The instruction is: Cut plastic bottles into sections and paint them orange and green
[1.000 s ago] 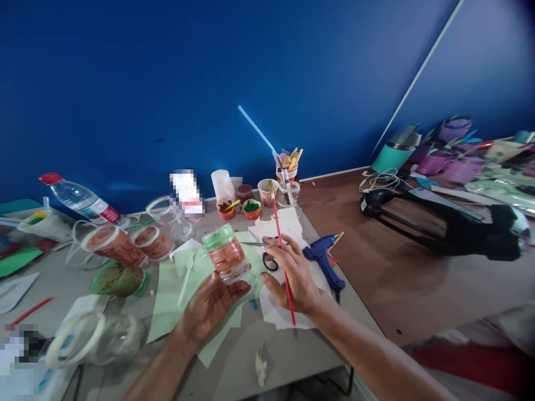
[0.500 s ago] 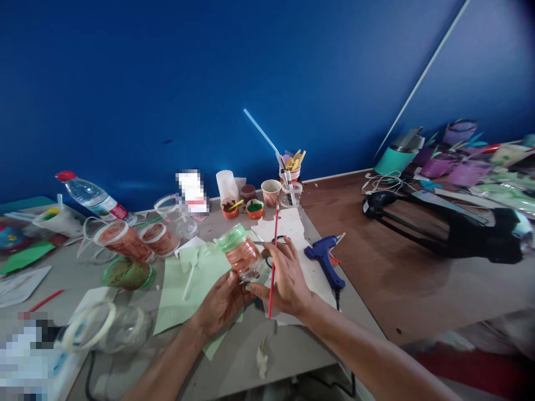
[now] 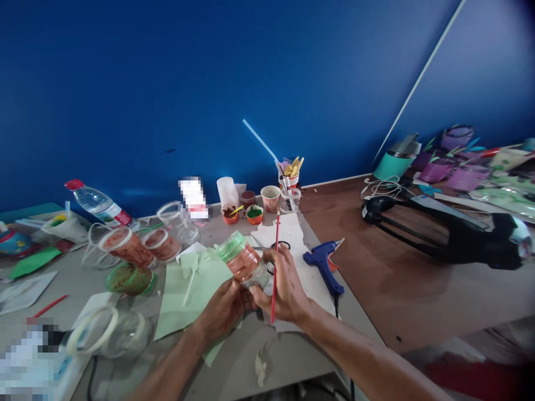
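Observation:
Tilted over the table is a clear plastic bottle piece (image 3: 243,259), painted green at its upper rim and reddish brown around its middle. My left hand (image 3: 225,309) is closed on its lower part from beneath. My right hand (image 3: 286,284) holds a red paintbrush (image 3: 274,278), which stands nearly upright with its tip away from the bottle piece. The right thumb and fingers also touch the bottle piece's lower right side. Scissors (image 3: 281,245) with black handles lie just behind the right hand, partly hidden. A white plastic fork (image 3: 191,281) rests on light green paper (image 3: 171,312) to the left.
Small pots of brown paint (image 3: 230,216) and green paint (image 3: 254,215) stand at the back. A blue glue gun (image 3: 325,264) lies right of white paper. On the left are brown-painted containers (image 3: 161,244), a water bottle (image 3: 98,203) and a clear jar (image 3: 125,331). A black device (image 3: 451,234) lies right.
The bottle piece has tilted and turned slightly in my hands, showing more of its brown side. The brush remains in my right hand. The whole view has shifted a little.

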